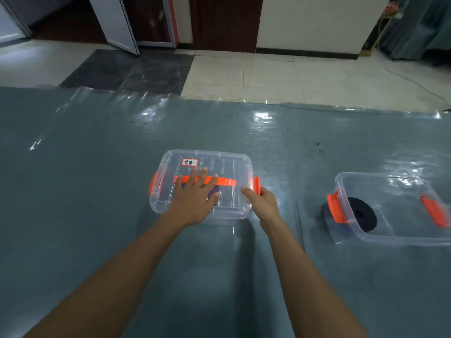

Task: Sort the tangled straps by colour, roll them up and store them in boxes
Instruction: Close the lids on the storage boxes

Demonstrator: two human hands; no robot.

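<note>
A clear plastic box point(234, 167) with a lid, an orange handle and orange side latches stands in the middle of the table. A white label sits on its lid. My left hand point(195, 198) presses flat on the lid with straight fingers; a purple strap roll point(216, 191) shows through beneath it. My right hand point(262, 203) curls round the box's right orange latch point(256, 185). To the right stands a second clear box point(390, 237), without a lid, holding a black strap roll point(362, 214).
The table carries a grey-blue cloth under a clear plastic sheet point(97, 167). Its far edge runs across the upper part of the view, with tiled floor, doors and a cable beyond. The second box reaches the right edge of the view.
</note>
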